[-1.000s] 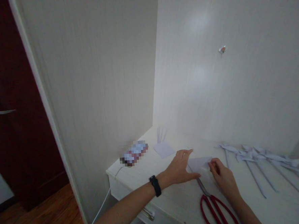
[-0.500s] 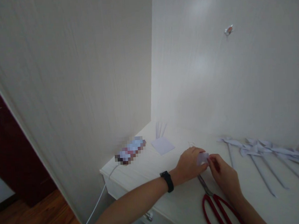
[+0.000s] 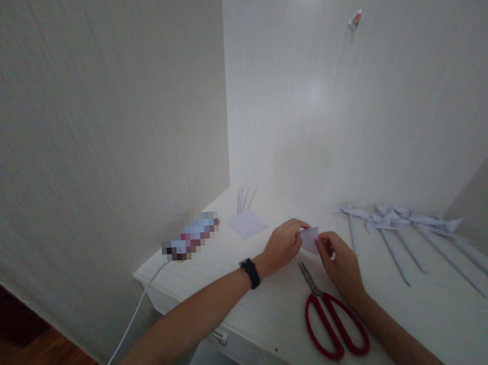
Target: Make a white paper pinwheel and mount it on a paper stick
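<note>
Between my two hands is a small piece of pale lilac paper [image 3: 310, 239], raised over the white tabletop. My left hand [image 3: 284, 243], with a black watch on the wrist, pinches its left edge. The fingertips of my right hand [image 3: 338, 260] are closed on its right edge. Just below the hands lie scissors with red handles [image 3: 333, 325], their metal blades pointing away from me. Beyond my left hand, a square sheet of lilac paper [image 3: 247, 224] rests flat on the table.
Several thin paper sticks [image 3: 243, 200] lie behind the square sheet. On the right are several paper pinwheel-like shapes [image 3: 390, 217] with long stems. A blurred phone [image 3: 193, 235] with a white cable [image 3: 132, 321] sits at the left edge. Walls close off the left and back.
The view has shifted, so the table contents appear further left and higher. The paper now shows more of its face between my hands, and the scissors' blades have come into sight.
</note>
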A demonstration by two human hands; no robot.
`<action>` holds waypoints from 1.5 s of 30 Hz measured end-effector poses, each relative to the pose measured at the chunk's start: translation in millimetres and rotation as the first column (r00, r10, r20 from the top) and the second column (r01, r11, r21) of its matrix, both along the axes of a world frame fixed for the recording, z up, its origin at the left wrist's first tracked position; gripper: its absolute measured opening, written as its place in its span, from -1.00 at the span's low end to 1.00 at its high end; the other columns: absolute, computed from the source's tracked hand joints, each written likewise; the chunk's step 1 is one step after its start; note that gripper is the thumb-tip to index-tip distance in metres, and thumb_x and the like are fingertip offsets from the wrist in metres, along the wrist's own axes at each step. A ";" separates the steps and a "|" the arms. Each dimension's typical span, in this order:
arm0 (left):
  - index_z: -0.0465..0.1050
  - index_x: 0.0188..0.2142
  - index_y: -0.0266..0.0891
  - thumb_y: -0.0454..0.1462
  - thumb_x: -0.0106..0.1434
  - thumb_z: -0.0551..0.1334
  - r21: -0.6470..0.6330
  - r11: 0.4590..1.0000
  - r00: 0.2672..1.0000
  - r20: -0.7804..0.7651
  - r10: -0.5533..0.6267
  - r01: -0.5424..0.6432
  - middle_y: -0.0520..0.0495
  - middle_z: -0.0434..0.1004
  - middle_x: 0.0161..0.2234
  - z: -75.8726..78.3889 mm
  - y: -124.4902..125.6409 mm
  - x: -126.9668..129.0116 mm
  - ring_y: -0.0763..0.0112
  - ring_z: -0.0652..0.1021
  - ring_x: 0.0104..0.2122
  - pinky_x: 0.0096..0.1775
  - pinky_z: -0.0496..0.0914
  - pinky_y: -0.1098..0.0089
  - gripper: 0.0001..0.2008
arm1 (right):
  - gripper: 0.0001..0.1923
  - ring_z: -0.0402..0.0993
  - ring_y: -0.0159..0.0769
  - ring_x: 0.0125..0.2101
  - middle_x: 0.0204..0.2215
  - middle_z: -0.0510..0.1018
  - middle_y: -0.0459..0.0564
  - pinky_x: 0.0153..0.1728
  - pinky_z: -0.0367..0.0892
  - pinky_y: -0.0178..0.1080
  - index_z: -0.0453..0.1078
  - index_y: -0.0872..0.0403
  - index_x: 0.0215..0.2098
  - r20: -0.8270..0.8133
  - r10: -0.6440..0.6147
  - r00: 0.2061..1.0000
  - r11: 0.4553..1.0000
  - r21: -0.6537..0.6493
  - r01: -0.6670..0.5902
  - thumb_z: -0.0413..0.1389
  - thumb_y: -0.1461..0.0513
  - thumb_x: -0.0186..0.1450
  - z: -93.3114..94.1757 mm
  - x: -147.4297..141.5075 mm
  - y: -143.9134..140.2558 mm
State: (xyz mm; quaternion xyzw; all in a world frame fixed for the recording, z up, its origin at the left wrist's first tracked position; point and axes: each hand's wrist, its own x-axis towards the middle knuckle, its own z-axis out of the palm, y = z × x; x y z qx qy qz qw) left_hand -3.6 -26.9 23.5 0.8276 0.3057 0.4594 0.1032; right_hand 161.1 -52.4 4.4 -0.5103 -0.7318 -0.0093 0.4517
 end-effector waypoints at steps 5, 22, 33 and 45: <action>0.42 -0.25 -0.26 -0.34 0.20 0.09 -0.149 0.988 0.993 0.114 -0.012 0.029 -0.08 0.51 -0.26 3.3 2.0 -3.0 0.38 0.48 -0.24 -0.14 0.35 0.38 -0.83 | -0.87 0.28 -0.36 -0.46 -0.47 0.34 -0.08 -0.39 0.23 -0.31 0.21 0.05 -0.38 -0.129 0.058 0.990 0.996 0.069 -0.049 -0.10 0.21 0.29 6.0 -4.1 -3.7; 0.43 -0.23 -0.28 -0.21 0.01 0.31 -0.498 0.806 0.876 0.479 -0.051 0.320 -0.06 0.50 -0.23 15.8 1.2 -4.6 0.33 0.47 -0.22 -0.16 0.34 0.37 -0.69 | -0.75 0.34 -0.36 -0.55 -0.54 0.40 -0.11 -0.57 0.21 -0.36 0.28 0.06 -0.31 -0.245 0.071 0.967 0.972 -0.199 -0.122 -0.10 0.07 0.29 10.6 -3.7 -11.7; 0.46 -0.25 -0.37 -0.24 -0.03 0.34 -0.587 0.563 0.738 0.672 -0.062 0.582 -0.14 0.55 -0.29 -3.2 8.8 -1.0 0.39 0.51 -0.34 -0.24 0.36 0.39 -0.67 | -0.72 0.31 -0.40 -0.59 -0.54 0.36 -0.13 -0.58 0.26 -0.35 0.25 0.09 -0.28 -0.413 0.085 0.907 0.949 -0.243 -0.200 -0.08 0.05 0.26 3.8 -0.6 -4.6; 0.44 -0.22 -0.43 -0.19 -0.01 0.30 -0.593 0.759 0.807 0.569 0.158 0.269 -0.25 0.53 -0.24 -11.8 24.4 -19.3 0.33 0.50 -0.37 -0.31 0.37 0.36 -0.61 | -0.83 0.34 -0.18 -0.20 -0.24 0.38 0.08 -0.18 0.30 -0.16 0.29 0.12 -0.25 0.289 -0.066 0.955 0.962 -0.234 0.138 -0.03 0.21 0.24 23.2 -19.4 -89.3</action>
